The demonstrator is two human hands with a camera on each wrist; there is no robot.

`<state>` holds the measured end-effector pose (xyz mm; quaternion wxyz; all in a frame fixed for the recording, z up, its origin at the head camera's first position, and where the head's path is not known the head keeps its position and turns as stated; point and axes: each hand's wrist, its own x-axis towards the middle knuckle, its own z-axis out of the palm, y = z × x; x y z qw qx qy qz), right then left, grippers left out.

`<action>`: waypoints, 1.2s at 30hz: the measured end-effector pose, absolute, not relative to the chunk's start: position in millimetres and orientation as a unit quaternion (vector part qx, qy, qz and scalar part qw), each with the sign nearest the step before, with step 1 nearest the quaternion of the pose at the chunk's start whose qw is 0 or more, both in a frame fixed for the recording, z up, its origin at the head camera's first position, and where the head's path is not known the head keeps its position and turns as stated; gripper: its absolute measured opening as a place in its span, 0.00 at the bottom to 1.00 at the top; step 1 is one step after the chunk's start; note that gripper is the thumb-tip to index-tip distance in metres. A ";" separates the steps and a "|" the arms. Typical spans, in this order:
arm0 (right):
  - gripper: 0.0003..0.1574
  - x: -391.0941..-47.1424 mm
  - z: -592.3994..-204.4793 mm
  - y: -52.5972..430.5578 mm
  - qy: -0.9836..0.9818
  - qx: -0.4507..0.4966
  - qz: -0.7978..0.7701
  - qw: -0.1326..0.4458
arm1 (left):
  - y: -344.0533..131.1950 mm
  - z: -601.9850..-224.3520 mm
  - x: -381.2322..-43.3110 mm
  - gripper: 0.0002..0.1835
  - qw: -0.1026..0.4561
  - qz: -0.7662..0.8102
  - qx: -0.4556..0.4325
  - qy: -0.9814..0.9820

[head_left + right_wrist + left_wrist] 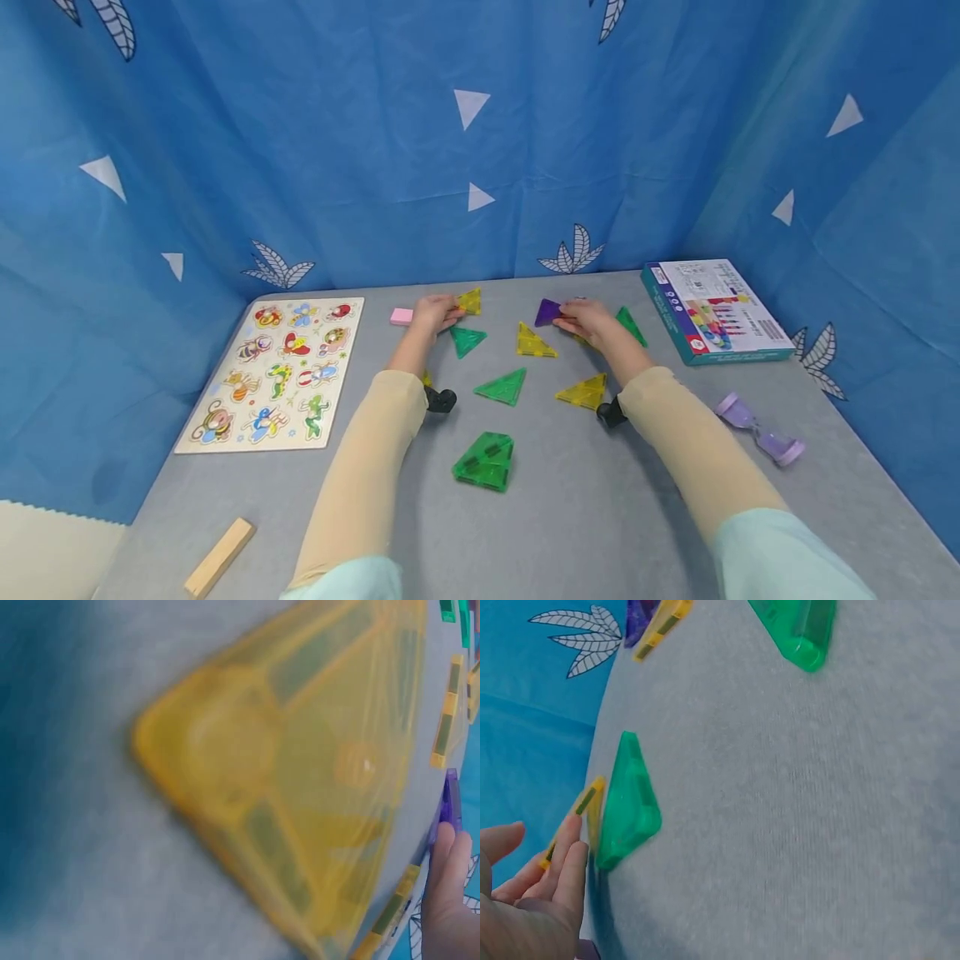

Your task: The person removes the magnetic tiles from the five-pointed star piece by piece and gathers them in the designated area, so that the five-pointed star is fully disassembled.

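At the far side of the table my left hand (433,315) touches a yellow triangle tile (470,302). Its fingers are straight in the left wrist view, the thumb apart from the tile. A green triangle tile (631,810) lies right beside it. My right hand (588,319) pinches a purple triangle tile (548,312) by its right side; the thumb is hard to make out. Between the hands lie a yellow triangle tile (533,342) and a green triangle tile (505,387). Another yellow triangle tile (315,765) fills much of the right wrist view.
Nearer me lie green tiles (486,461). A wooden insect puzzle board (225,375) and a wooden block (219,558) are at left, a pink block (401,317) by the left hand. A box (720,308) and a purple sand timer (760,429) are at right. Blue curtain (420,208) surrounds the table.
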<state>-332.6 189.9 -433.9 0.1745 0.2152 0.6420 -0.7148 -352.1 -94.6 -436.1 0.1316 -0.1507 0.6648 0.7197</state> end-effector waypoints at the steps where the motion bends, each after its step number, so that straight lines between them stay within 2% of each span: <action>1: 0.35 -331.7 -432.7 191.3 0.642 0.217 -0.715 0.171 | -95.2 -435.4 -351.9 0.22 0.133 0.721 -0.149 0.663; 9: 0.37 -321.2 -417.3 208.3 0.675 0.171 -0.699 0.162 | -106.3 -425.4 -342.9 0.27 0.130 0.687 -0.101 0.708; 13: 0.37 -313.1 -410.2 218.1 0.691 0.129 -0.693 0.162 | -107.3 -412.9 -327.1 0.27 0.149 0.657 -0.024 0.739; 20: 0.35 -271.1 -404.8 219.9 0.755 -0.016 -0.625 0.196 | -106.4 -398.3 -276.3 0.27 0.240 0.561 0.209 0.764; 24: 0.32 -234.9 -408.5 206.4 0.760 -0.092 -0.593 0.251 | -106.6 -402.6 -243.8 0.28 0.323 0.460 0.333 0.757; 27: 0.27 -207.1 -413.0 190.9 0.759 -0.140 -0.560 0.299 | -104.5 -409.8 -225.3 0.29 0.371 0.395 0.381 0.749; 32: 0.21 -170.4 -421.8 159.0 0.755 -0.229 -0.500 0.358 | -102.1 -420.5 -207.2 0.26 0.359 0.334 0.407 0.771; 36: 0.14 -154.3 -427.6 140.3 0.754 -0.274 -0.472 0.366 | -101.2 -426.0 -198.2 0.21 0.325 0.327 0.402 0.791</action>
